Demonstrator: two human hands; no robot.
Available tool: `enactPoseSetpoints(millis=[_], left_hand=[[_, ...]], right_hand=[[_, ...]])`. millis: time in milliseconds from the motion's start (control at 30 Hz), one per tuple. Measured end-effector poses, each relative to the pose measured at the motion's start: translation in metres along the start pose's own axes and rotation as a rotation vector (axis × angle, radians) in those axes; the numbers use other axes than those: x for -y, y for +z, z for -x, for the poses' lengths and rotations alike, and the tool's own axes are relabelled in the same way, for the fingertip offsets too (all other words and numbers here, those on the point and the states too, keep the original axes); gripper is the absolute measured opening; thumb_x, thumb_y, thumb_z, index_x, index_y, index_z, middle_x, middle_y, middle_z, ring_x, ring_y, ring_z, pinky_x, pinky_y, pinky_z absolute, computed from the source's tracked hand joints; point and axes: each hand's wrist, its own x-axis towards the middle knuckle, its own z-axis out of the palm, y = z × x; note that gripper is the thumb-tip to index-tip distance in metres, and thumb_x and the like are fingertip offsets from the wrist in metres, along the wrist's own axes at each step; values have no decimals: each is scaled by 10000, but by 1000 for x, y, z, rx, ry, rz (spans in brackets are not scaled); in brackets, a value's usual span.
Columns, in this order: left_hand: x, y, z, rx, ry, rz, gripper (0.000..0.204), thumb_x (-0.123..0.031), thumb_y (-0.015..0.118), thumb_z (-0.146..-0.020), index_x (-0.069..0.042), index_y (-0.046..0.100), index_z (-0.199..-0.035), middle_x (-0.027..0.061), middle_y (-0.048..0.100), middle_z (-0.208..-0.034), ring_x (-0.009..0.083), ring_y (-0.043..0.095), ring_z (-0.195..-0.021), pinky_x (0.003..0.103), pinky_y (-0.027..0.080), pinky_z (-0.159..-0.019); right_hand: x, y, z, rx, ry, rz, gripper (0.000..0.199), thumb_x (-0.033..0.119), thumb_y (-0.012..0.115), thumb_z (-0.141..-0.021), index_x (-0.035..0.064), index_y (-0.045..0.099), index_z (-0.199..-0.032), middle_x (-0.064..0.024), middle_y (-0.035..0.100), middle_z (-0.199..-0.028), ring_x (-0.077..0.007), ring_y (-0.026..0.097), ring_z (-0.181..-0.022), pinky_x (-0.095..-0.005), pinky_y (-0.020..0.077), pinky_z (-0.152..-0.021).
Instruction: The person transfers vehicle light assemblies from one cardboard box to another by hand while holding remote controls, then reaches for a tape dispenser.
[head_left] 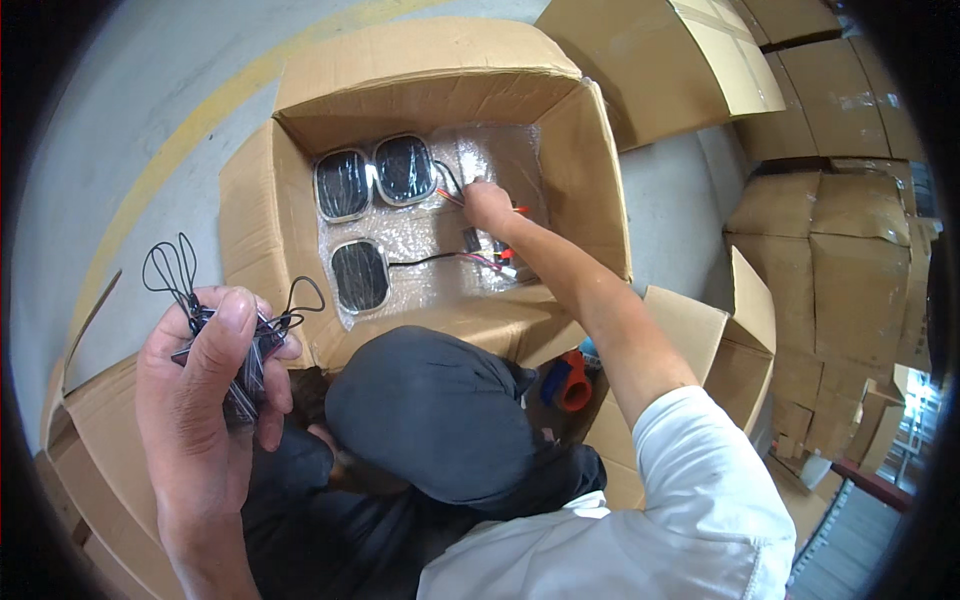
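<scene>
My left hand (205, 365), raised outside the box at the left, is closed round a bundle of small dark pieces with thin black cord loops (172, 272). My right hand (487, 207) reaches into an open cardboard box (420, 52), its fingers closed and pointing down beside wires; what they grip is hidden. On bubble wrap (405, 235) in the box lie three rounded-square dark glossy panels with pale rims: one at upper left (342, 185), one beside it (405, 168) and one below (359, 275). A black cable (425, 260) runs from the lower panel to red and white connectors (505, 265).
My dark-clothed knee (430, 410) is against the box's near side. A red and blue tape dispenser (572, 388) lies to its right. Open cartons stand at lower left (115, 430), right (740, 350) and upper right (640, 60). Stacked cartons (850, 270) line the far right.
</scene>
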Motion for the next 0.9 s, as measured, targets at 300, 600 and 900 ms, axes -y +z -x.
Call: enactPoseSetpoints(millis=[300,600,900], left_hand=[[-1,-6,5,-22,0,-12,349,-339,767,-1096,0,690,-1120,122,759,-918,103,678,-632,227,472,-453],[-1,-9,24,40,74,61,300,-302,747,-1127,-16,663,-1154,115,744,-914,92,677,-627,215,494,-439],[-8,-26,46,185,142,15,326,-284,818,-1081,16,710,-1149,129,767,-936,105,705,-661,225,505,-456]], right_hand=[[36,-109,-15,380,30,-152,302,208,807,-831,-24,829,-1024,-220,820,-1008,-307,807,-898,-455,638,-817],[129,-274,23,284,-254,-337,218,189,831,-797,-10,812,-883,-133,734,-747,-238,688,-677,-400,561,-632],[244,-444,98,121,-315,-175,173,208,787,-854,44,844,-856,-40,800,-784,-159,694,-729,-370,551,-674]])
